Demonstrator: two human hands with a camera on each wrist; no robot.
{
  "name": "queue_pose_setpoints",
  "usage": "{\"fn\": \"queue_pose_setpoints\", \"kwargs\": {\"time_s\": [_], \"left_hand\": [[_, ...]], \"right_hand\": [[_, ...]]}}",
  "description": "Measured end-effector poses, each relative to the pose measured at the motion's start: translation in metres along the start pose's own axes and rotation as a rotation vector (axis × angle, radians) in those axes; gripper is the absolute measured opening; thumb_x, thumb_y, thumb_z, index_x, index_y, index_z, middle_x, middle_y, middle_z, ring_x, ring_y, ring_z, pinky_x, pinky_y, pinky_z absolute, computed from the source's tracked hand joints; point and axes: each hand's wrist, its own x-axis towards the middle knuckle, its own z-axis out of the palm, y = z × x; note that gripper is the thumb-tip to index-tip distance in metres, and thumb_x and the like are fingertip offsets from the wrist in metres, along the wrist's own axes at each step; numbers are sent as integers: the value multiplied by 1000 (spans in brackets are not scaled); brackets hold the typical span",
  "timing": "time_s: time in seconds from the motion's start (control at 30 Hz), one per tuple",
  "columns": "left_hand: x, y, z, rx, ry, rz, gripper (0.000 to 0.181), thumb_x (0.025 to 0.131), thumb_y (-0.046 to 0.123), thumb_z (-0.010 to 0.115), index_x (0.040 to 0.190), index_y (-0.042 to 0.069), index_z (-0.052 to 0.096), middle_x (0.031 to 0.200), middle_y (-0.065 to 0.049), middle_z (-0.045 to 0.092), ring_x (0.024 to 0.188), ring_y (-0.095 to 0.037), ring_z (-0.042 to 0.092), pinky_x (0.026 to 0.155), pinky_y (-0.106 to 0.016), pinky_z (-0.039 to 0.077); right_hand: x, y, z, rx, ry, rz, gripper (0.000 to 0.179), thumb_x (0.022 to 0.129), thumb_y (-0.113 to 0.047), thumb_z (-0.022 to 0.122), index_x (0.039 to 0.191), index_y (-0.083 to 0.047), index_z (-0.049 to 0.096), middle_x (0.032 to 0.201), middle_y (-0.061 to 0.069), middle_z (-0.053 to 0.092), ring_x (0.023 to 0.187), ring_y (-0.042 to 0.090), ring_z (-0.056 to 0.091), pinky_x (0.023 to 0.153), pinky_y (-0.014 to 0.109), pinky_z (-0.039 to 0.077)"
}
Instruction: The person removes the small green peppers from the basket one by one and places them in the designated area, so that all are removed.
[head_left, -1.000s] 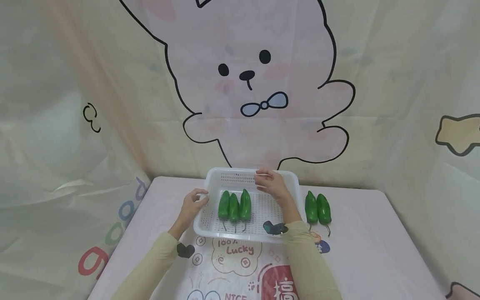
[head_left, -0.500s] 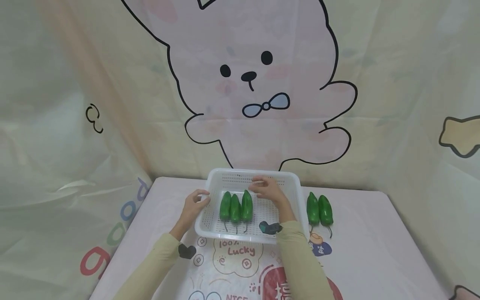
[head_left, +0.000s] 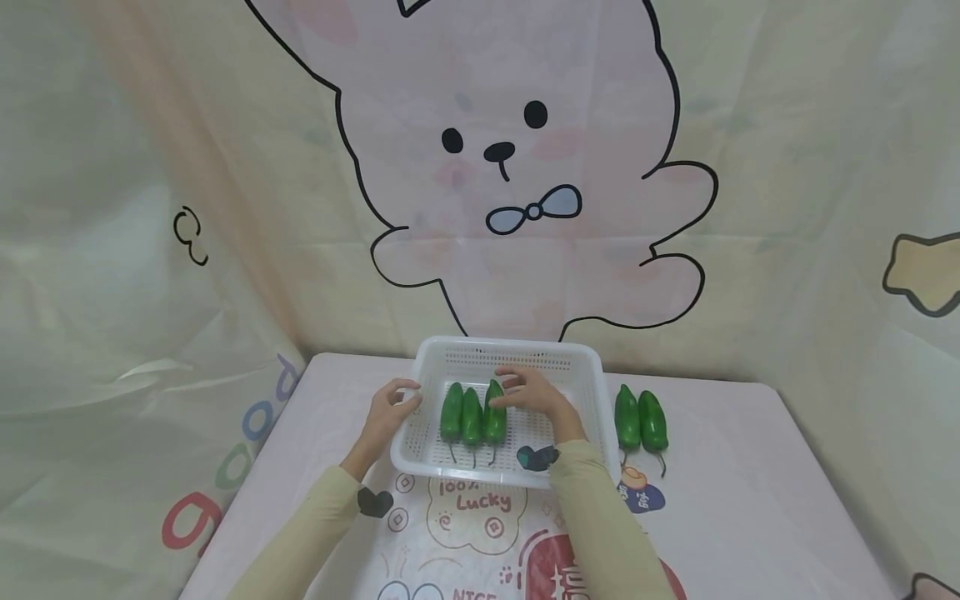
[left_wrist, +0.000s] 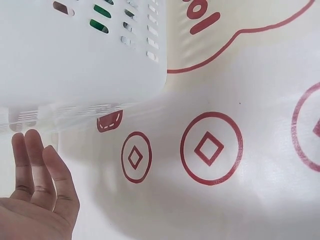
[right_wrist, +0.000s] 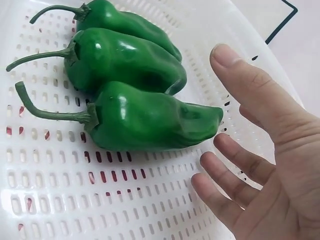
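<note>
Three green peppers (head_left: pixel 472 417) lie side by side in a white perforated plastic basket (head_left: pixel 480 477). My right hand (head_left: pixel 534 393) is over the basket by the rightmost pepper (right_wrist: pixel 145 120). In the right wrist view its thumb and fingers are spread apart around the tip of that pepper, with a gap between; none pinches it. At the basket's left rim is my left hand (head_left: pixel 388 415), thumb and forefinger apart. In the left wrist view several of its fingers (left_wrist: pixel 35 165) are fairly straight beside the basket's outer wall; the thumb is out of sight there.
Two more green peppers (head_left: pixel 640 419) lie on the table to the right of the basket. A printed white cloth (head_left: pixel 742 483) covers the table. Behind it hangs a curtain (head_left: pixel 577 275) with a cartoon bear.
My right hand has moved left and toward me, from the basket's back right to the rightmost pepper. The left hand stays at the rim. The peppers lie as before.
</note>
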Motion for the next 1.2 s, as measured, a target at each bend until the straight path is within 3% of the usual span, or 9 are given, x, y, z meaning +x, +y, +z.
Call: {"fn": "queue_pose_setpoints", "kwargs": {"time_s": [0.23,0.5,0.97,1.07,1.2], "left_hand": [[2,-3,1,16,11,1,29,101,10,63,126,-3,58,121,-31,56,103,-50,64,79,-49,61],[0,-1,2,22,17,2,28,101,11,63,125,-2,59,121,-31,57,102,-47,65,78,-47,62],[-3,4,2,39,24,-3,27,101,12,62,125,-2,59,118,-28,59,100,-44,66,77,-44,62],[3,-3,2,44,25,-8,27,101,12,63,124,-2,59,117,-27,60,99,-43,67,76,-44,62],[16,-23,1,35,28,-11,28,100,14,65,125,0,59,116,-26,60,97,-42,67,74,-44,63]], "right_hand": [[4,4,6,-40,24,3,79,79,-22,90,146,-4,52,137,24,56,127,43,52,103,59,46],[4,2,13,-31,63,60,82,75,-19,93,145,-6,53,131,24,58,118,42,57,100,58,49],[17,10,17,-85,92,73,71,76,-21,92,139,-12,61,120,11,64,111,28,60,101,52,49],[20,13,17,-82,92,58,65,75,-18,92,133,-10,65,117,9,65,107,26,61,99,50,51],[23,15,17,-64,91,28,54,75,-11,91,124,-6,68,114,10,67,106,27,63,96,46,53]]}}
